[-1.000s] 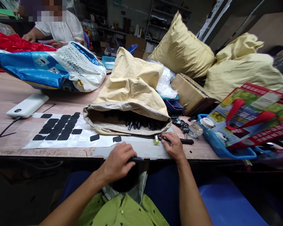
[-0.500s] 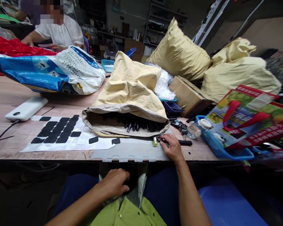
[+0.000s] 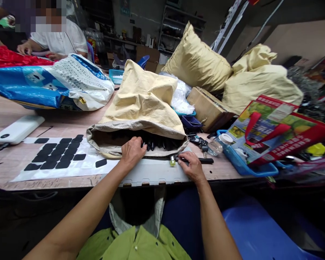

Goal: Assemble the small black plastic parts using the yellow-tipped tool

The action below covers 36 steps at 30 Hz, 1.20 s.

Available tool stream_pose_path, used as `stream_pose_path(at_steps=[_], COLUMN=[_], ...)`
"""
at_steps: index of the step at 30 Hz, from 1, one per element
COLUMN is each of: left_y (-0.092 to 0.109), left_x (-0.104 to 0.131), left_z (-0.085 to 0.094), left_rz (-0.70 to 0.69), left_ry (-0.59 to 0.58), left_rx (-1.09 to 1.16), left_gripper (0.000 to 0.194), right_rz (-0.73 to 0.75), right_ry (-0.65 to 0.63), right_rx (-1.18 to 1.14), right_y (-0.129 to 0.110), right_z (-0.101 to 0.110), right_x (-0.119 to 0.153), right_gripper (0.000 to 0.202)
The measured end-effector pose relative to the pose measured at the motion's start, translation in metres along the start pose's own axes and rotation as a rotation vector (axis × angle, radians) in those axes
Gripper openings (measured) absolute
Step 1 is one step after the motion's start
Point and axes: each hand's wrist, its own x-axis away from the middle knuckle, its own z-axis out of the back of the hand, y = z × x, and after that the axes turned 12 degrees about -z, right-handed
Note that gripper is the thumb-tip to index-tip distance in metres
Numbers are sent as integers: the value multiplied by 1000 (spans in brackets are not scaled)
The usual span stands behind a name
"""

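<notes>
My left hand [image 3: 133,153] reaches into the mouth of a beige cloth sack [image 3: 148,104], its fingers curled among slim black pieces [image 3: 153,144]. The fingertips are partly hidden, so what they grip cannot be made out. My right hand [image 3: 192,167] rests at the table's front edge, fingers closed round a small hammer. The hammer [image 3: 206,161] lies sideways with a black handle pointing right and a metal head with a yellow-green face at the left. Under both hands lies a grey board [image 3: 151,172] with a notched front edge.
A white sheet with black rounded stickers [image 3: 61,153] lies left, beside a white power bank [image 3: 17,129]. Rightward stand a clear jar [image 3: 216,148] and a blue basket [image 3: 243,164] with a printed bag [image 3: 271,130]. Behind are a wooden box [image 3: 209,108] and stuffed sacks. A co-worker sits back left.
My left hand has risen from my lap to the sack's mouth. My right hand stays on the hammer. The whole view has shifted slightly.
</notes>
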Motion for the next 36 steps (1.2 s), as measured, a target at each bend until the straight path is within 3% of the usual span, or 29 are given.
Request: stream_pose_path(at_steps=[6, 10, 14, 19, 22, 25, 28, 32, 36], left_y=[-17, -30, -26, -23, -26, -28, -28, -26, -26], left_x=[22, 43, 55, 53, 52, 51, 52, 51, 50], left_z=[21, 35, 24, -2, -9, -9, -7, -6, -7], left_rz=[10, -262, -446, -488, -484, -472, -469, -425, -405], left_ry=[-95, -163, -186, -88, -63, -74, -77, -86, -97], left_rx=[22, 217, 284, 354, 403, 428, 437, 453, 486], left_gripper=[23, 19, 14, 17, 16, 17, 18, 19, 20], right_rz=[-12, -11, -6, 29, 90, 111, 88, 73, 65], right_ry=[6, 8, -2, -3, 5, 52, 108, 47, 15], right_rx=[-7, 4, 17, 62, 119, 110, -30, -108, -122], right_y=[-1, -1, 0, 5, 1, -16, -48, -94, -125], right_z=[-1, -1, -2, -5, -1, 5, 8, -2, -14], right_x=[1, 0, 1, 0, -1, 2, 6, 10, 12], right_gripper=[15, 14, 16, 16, 18, 21, 23, 23, 23])
